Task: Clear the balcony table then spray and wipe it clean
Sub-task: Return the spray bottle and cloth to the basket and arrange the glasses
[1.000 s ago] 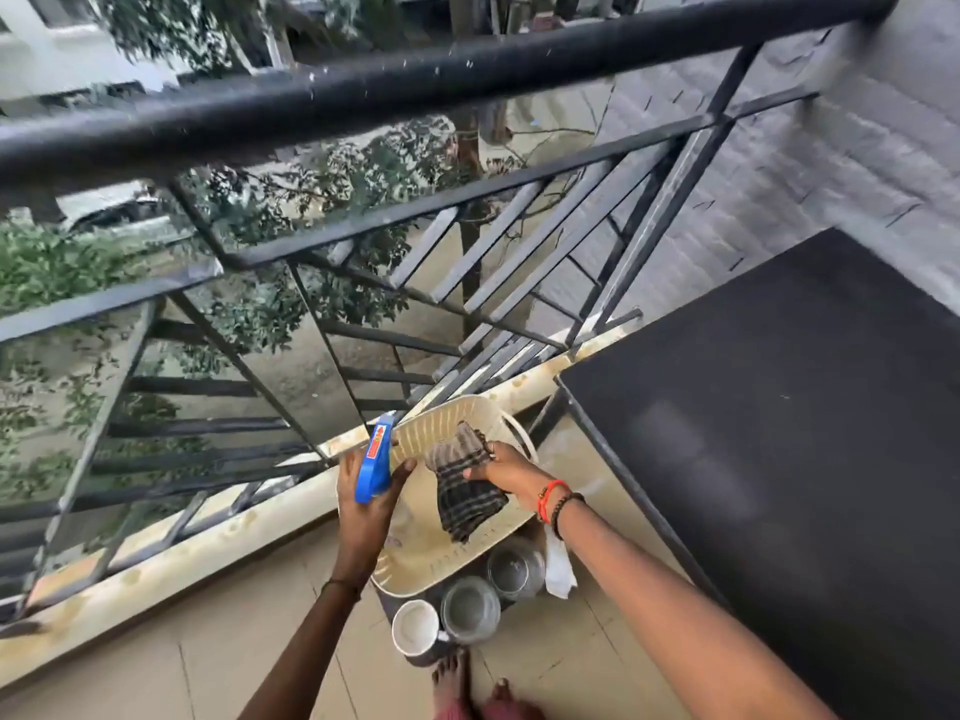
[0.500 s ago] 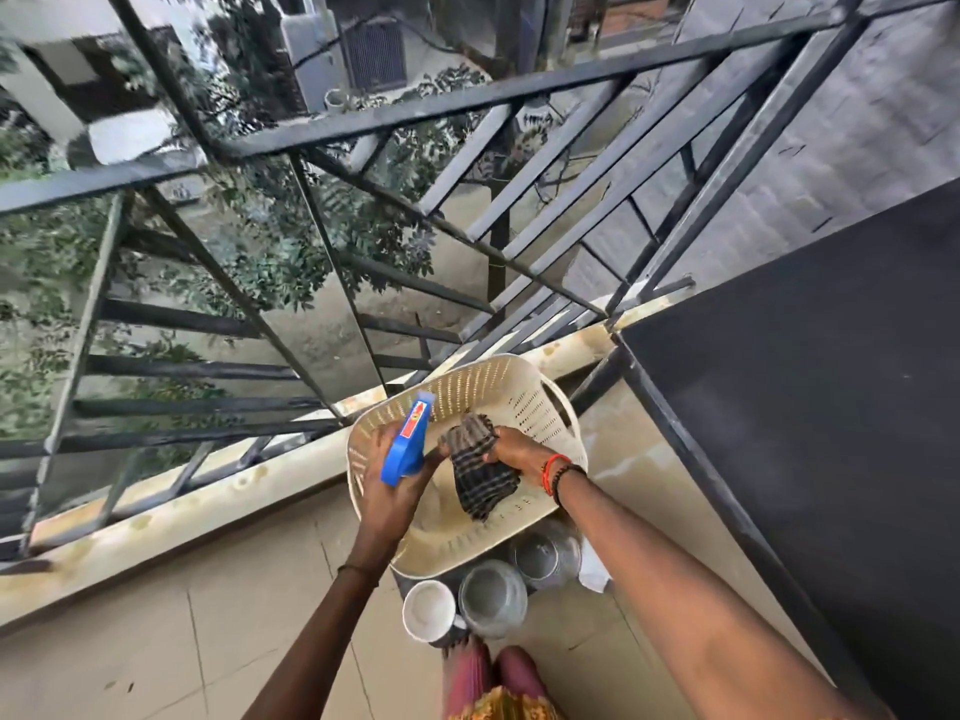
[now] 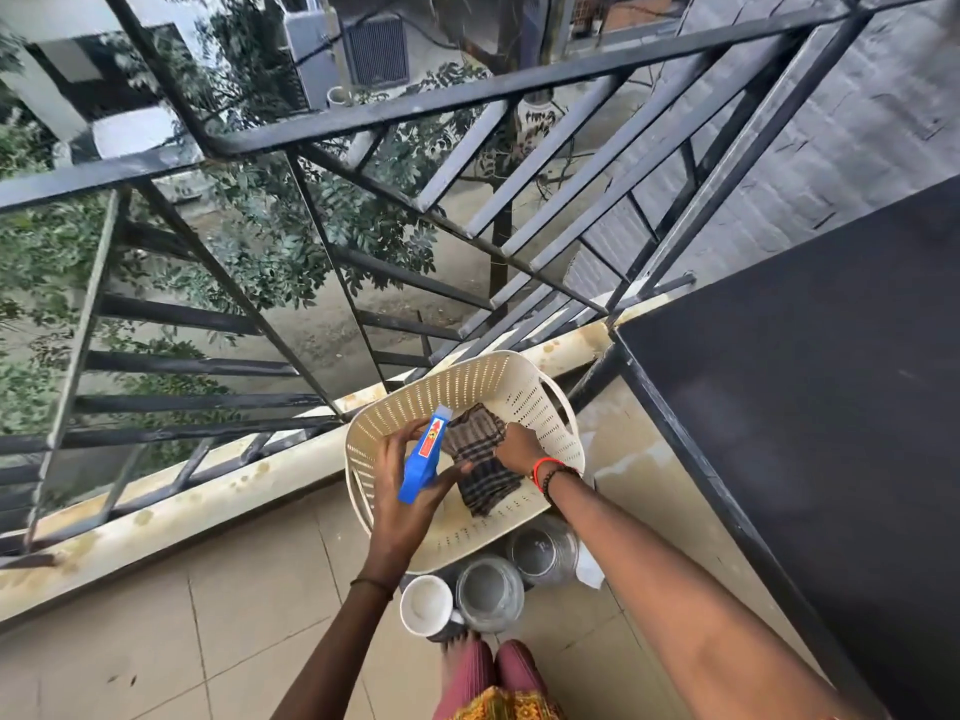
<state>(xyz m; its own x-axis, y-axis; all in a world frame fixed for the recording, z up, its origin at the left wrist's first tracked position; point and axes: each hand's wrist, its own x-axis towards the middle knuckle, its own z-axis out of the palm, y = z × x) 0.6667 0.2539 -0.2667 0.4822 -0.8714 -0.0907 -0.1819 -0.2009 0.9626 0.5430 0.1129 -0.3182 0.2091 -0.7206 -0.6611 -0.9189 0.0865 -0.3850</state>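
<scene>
Head view: the left hand [image 3: 405, 493] gripped the blue spray bottle [image 3: 423, 459] over the cream basket [image 3: 493, 367], near a corner of the black table [image 3: 805, 407]. The right hand [image 3: 519, 449] pinched the checked cloth [image 3: 483, 472] inside the basket. A white cup [image 3: 426, 605] and two jars [image 3: 488, 595] stood beside the basket.

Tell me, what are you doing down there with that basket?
A person is bending over a cream plastic basket on the balcony floor, next to the railing. The left hand grips a blue spray bottle, and the right hand holds a checked cloth inside the basket. A white cup and two jars sit just beside the basket. The black table is off to the right, not yet sprayed or wiped.
</scene>
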